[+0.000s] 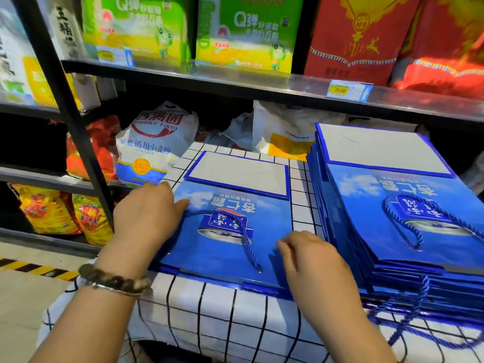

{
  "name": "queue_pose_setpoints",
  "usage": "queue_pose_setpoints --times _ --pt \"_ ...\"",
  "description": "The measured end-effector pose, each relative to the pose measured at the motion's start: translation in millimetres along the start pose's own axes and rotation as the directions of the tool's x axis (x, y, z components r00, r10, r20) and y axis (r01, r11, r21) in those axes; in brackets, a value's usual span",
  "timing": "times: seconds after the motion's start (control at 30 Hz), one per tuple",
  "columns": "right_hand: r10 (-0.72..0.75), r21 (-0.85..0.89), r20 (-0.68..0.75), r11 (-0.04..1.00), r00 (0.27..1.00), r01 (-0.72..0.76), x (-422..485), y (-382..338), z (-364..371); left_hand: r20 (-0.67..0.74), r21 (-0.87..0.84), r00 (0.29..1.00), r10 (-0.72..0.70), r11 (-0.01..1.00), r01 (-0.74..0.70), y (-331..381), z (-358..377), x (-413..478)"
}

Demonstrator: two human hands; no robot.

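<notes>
Head view. Leaning over a surface (235, 323) draped in white cloth with a black grid.

Pressing down with the left grip (146, 216) on the left edge of a flat blue paper bag (222, 247), fingers straight and released, one fingertip just beside the bag's blue rope handle (246, 239). Wearing a beaded bracelet (112, 281) on that wrist.

Resting the right grip (309, 255) on the bag's near right corner, fingers curled down at the edge. Cannot tell whether pinching the paper or only touching it.

Bag flat in the middle of the surface, printed face up, grey folded base pointing away toward the shelves, lettering upside down from here.

To the right, apart from it with a strip of grid cloth between, a thick stack of the same blue bags (406, 231), rope handles spilling over the near edge.

Behind, under a black shelf (235, 79), a white flour sack (154, 145). Above it, green boxes (243, 35) and red boxes (358, 35), with a yellow price tag (340, 90) on the shelf rail.

Lower left, yellow-and-red sacks (52, 213) on a low shelf, and yellow-black striped tape (34, 268) on the floor.
</notes>
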State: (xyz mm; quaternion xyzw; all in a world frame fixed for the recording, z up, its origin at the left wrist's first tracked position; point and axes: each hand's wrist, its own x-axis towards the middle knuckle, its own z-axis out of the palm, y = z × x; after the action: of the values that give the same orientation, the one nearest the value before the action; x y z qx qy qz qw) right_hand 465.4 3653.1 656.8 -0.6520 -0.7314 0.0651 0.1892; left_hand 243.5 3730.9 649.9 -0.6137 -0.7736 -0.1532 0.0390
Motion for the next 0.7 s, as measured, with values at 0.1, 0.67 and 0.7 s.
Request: queue_pose_setpoints --times 0.1,0.67,0.7 --pt "0.081 -0.196 -0.042 0.977 0.996 -0.088 26.4 0.1 13.6 0.049 0.1 0.999 0.001 0.995 -0.005 -2.9 6.8 -0.5" --pt "0.43 0.069 -0.039 0.902 0.902 -0.427 71.0 13.7 34.7 -0.075 -0.558 0.99 -0.117 0.828 0.056 -9.8 15.5 -7.8" --pt "0.428 0.147 -0.036 0.896 0.903 -0.418 70.4 13.0 33.6 -0.101 -0.64 0.985 -0.141 0.767 0.044 -9.8 14.1 -9.2"
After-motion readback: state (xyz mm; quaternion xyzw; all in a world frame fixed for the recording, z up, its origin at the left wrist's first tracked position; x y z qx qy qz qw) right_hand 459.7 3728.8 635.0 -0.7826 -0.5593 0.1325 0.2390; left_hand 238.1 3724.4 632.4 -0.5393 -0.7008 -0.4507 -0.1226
